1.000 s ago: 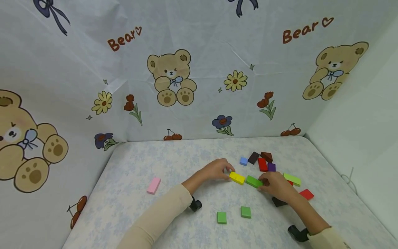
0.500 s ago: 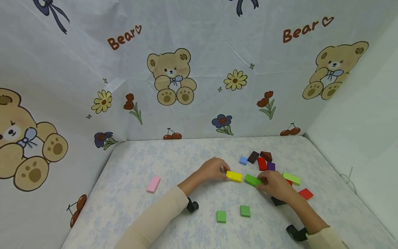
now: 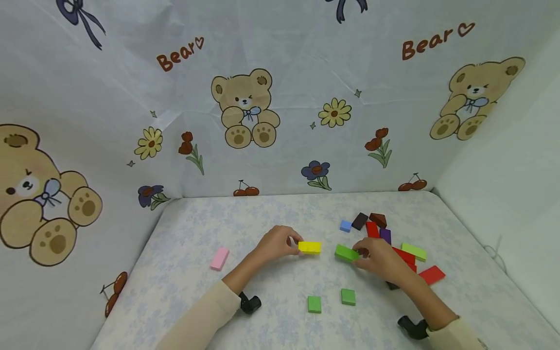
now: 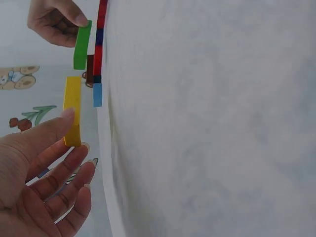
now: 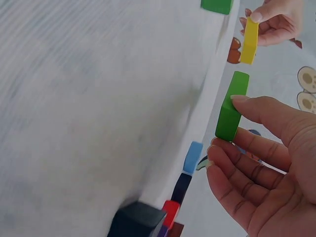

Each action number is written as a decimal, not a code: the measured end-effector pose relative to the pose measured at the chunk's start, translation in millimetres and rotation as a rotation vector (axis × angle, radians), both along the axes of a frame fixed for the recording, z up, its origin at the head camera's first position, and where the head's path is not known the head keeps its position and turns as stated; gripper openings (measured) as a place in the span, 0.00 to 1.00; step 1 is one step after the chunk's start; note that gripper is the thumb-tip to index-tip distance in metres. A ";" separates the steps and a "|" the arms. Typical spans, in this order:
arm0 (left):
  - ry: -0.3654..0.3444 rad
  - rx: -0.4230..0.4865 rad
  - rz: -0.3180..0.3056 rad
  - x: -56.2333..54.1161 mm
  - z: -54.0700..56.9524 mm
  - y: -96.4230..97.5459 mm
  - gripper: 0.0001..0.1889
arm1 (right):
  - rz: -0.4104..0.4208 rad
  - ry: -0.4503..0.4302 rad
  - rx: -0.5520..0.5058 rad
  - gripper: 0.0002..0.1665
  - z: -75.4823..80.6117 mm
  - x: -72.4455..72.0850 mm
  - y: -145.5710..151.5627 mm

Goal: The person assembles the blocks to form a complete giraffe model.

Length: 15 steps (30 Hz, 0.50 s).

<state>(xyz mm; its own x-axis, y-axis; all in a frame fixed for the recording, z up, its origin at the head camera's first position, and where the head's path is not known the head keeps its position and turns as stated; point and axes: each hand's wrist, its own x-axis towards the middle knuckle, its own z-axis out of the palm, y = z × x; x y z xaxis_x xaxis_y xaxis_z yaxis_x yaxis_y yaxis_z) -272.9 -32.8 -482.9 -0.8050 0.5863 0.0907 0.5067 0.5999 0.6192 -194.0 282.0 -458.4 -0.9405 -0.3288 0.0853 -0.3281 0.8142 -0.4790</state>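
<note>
My left hand [image 3: 276, 243] pinches one end of a yellow block [image 3: 309, 248] between thumb and fingers. In the left wrist view the thumb presses the near face of that yellow block [image 4: 72, 111], and the other fingers spread loosely below. To the right, my right hand [image 3: 377, 257] pinches a long green block [image 3: 346, 253] by its right end. The right wrist view shows the thumb across the green block [image 5: 232, 106], its far end free. Both blocks are up off the table, their free ends facing each other with a gap between.
Two small green squares [image 3: 314, 304] lie on the table [image 3: 271, 330] nearer the body. A pink block [image 3: 219, 258] lies at left. Behind and beside the right hand are a blue block [image 3: 345, 226], a brown triangle [image 3: 378, 220], red blocks [image 3: 432, 275] and a light green one [image 3: 413, 251].
The left hand has carried the yellow block left, and the right hand has shifted slightly left with the green block. The gap between the two blocks has widened.
</note>
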 end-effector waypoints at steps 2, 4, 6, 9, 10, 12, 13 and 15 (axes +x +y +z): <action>0.006 -0.002 0.018 5.8 0.9 -10.7 0.16 | 0.017 0.001 0.005 0.16 1.8 0.2 -8.0; 0.011 -0.004 0.032 11.1 1.4 -19.9 0.16 | 0.014 -0.014 0.015 0.17 3.1 0.0 -16.8; 0.016 -0.009 0.046 16.2 2.0 -27.5 0.16 | 0.014 -0.033 0.030 0.17 4.3 -0.1 -25.6; 0.021 -0.019 0.066 23.6 1.2 -38.5 0.16 | 0.028 -0.061 0.046 0.17 5.3 -1.0 -39.5; 0.022 -0.023 0.072 25.8 0.6 -41.8 0.16 | 0.037 -0.069 0.050 0.17 5.4 -1.0 -43.8; 0.023 -0.030 0.081 30.0 -0.3 -48.0 0.16 | 0.053 -0.085 0.057 0.17 5.4 -0.1 -51.2; 0.023 -0.030 0.082 31.9 -0.7 -51.1 0.16 | 0.063 -0.095 0.056 0.17 5.0 0.3 -54.5; 0.023 -0.033 0.090 34.8 -1.6 -57.0 0.16 | 0.076 -0.111 0.063 0.17 3.7 1.4 -60.9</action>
